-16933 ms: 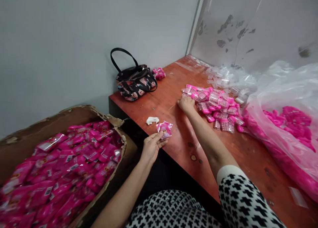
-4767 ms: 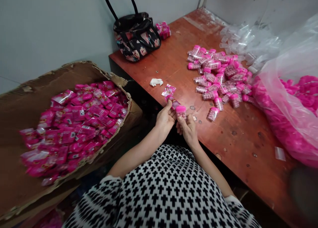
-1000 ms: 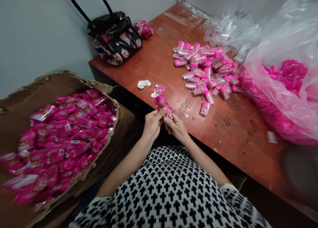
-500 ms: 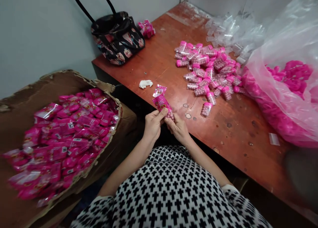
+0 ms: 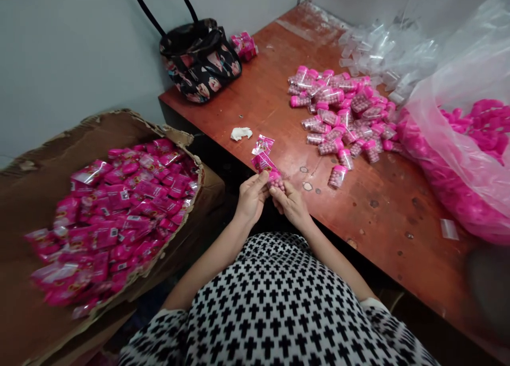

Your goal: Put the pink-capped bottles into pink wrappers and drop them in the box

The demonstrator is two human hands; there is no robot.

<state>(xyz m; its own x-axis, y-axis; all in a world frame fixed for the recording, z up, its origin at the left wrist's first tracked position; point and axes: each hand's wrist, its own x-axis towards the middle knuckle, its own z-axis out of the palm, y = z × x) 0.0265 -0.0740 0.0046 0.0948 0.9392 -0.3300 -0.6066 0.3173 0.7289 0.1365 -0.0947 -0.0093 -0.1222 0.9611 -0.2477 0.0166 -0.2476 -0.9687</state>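
A pink printed packet [image 5: 263, 162] of small pink balls is held at the table's front edge, between both of my hands. My left hand [image 5: 253, 195] pinches its left side, thumb on top. With closed fingers, my right hand [image 5: 290, 201] grips the lower end, where the pink balls [image 5: 276, 183] show; the undersides of my fingers are hidden. Just beyond the packet lies a small shiny pink-and-clear wrapper [image 5: 263, 144] on the table, close to or touching it; I cannot tell which. A crumpled white scrap [image 5: 241, 134] lies to its left.
Small clear bottles with pink caps [image 5: 338, 108] are heaped on the brown table [image 5: 279, 100]. Behind are clear empty tubes [image 5: 382, 52]; at right, a plastic bag of pink caps [image 5: 450, 180]. A carton [image 5: 217, 188] of pink packets stands left. A flowered bag [image 5: 201, 63] sits at the back.
The view has shifted, so everything sits slightly further right. The packet has turned in my hands: less of its printed face shows, and more of the pink balls. Both hands still grip it.
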